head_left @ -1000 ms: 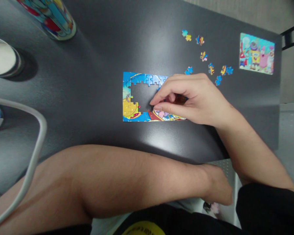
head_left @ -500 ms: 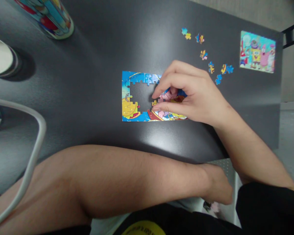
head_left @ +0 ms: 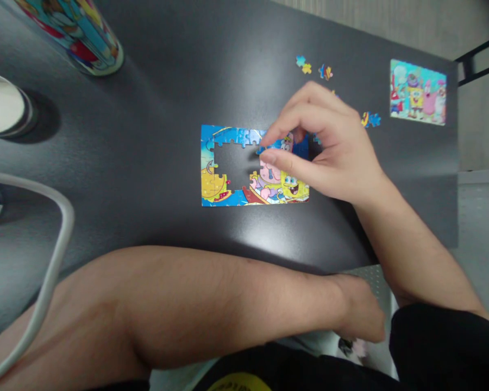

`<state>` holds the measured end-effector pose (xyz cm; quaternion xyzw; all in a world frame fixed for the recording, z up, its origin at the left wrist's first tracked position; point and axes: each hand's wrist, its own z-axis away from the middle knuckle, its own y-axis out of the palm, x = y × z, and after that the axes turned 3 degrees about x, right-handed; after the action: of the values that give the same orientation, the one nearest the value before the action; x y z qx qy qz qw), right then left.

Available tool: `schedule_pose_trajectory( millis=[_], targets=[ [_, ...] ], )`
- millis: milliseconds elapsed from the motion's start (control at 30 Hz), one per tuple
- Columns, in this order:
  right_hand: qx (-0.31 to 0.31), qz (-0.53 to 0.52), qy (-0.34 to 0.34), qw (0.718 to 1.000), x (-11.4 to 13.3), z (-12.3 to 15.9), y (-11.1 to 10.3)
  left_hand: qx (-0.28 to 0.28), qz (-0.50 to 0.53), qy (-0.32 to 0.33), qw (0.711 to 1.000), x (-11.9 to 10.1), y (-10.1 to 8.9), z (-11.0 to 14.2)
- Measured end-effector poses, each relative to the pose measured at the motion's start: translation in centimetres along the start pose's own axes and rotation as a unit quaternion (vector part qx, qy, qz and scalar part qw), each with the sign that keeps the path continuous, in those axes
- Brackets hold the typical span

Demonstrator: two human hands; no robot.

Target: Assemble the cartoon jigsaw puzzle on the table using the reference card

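Observation:
A partly assembled cartoon jigsaw puzzle (head_left: 212, 185) lies on the dark table (head_left: 146, 125), with a gap in its left middle. My right hand (head_left: 330, 152) hovers over the puzzle's upper right part. Its thumb and forefinger are pinched close together at the gap's right edge; whether a piece is between them I cannot make out. Several loose puzzle pieces (head_left: 302, 64) lie beyond the hand. My left forearm lies across the near table edge, and my left hand (head_left: 361, 315) hangs off it with its fingers hidden.
A small reference picture (head_left: 418, 92) lies at the table's far right corner. A colourful can (head_left: 81, 38) and a white round container (head_left: 2, 103) stand at the far left. A white cable (head_left: 52, 255) curves over the table's left side.
My right hand has lifted and moved up and away from the puzzle's lower right, uncovering the finished cartoon figures there. The left arm has stayed put.

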<state>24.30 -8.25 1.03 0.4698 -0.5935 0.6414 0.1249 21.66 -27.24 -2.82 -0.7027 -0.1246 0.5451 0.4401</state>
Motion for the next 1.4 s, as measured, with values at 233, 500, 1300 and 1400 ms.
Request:
schedule_pose_trajectory(
  millis=[233, 500, 1300, 1400],
  targets=[
    [-0.23, 0.066, -0.003, 0.971, -5.0, -0.6, -5.0, 0.024, 0.011, 0.002, 1.0, 0.4, -1.1, 1.7],
    [-0.209, 0.192, 0.031, 0.958, -9.5, -0.7, -8.6, 0.044, 0.001, 0.009, 0.999, 0.9, -1.5, 2.0],
    [-0.126, 0.203, 0.067, 0.969, -10.9, -2.0, -5.0, 0.088, 0.002, 0.0, 0.996, 0.9, -2.2, 2.2],
    [-0.141, 0.184, 0.076, 0.97, -10.8, -2.1, -4.7, 0.095, -0.007, 0.0, 0.995, 0.9, -2.3, 2.2]
  ],
)
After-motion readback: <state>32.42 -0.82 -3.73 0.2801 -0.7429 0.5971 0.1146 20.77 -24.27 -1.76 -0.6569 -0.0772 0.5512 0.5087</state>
